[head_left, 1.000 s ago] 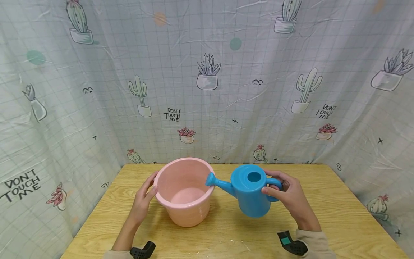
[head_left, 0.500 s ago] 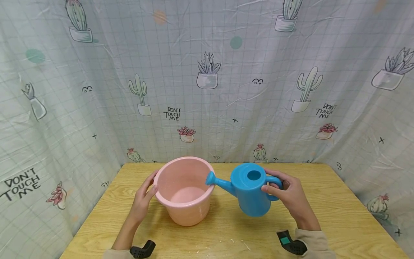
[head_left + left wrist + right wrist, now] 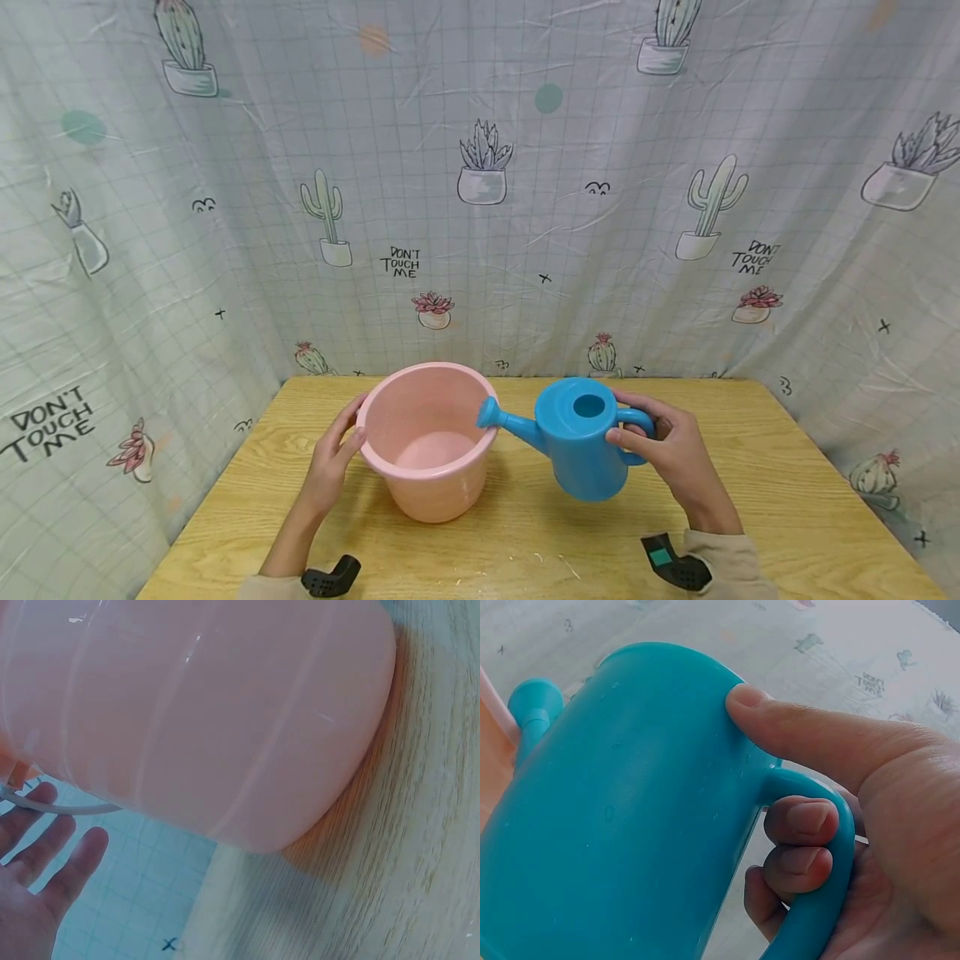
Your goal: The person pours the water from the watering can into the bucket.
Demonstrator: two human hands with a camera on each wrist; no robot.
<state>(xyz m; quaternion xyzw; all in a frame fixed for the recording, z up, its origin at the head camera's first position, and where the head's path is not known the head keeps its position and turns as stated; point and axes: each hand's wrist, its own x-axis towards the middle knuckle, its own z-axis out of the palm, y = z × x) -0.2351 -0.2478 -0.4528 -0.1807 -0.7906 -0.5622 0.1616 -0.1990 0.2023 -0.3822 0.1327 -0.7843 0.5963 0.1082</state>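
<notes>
A pink plastic bucket (image 3: 442, 496) stands on the table, its mouth facing up. My left hand (image 3: 330, 467) rests against the left of its rim, thumb at the near side and fingers reaching along the outside. In the left wrist view the fingers (image 3: 71, 874) are spread and nearly straight, beside a thin pale bail handle (image 3: 67, 808). My right hand (image 3: 675, 454) grips the handle of a blue watering can (image 3: 588, 458), thumb pressed on its upper body. The can is upright, and its spout's sprinkler head (image 3: 488, 414) overlaps the bucket's right rim. Droplets cling to the can.
The wood-grain table (image 3: 750, 467) has small pale specks or wet marks (image 3: 540, 567) near its front. A curtain (image 3: 480, 275) with cactus prints hangs behind and on both sides. A black wrist device (image 3: 678, 568) sits on each forearm.
</notes>
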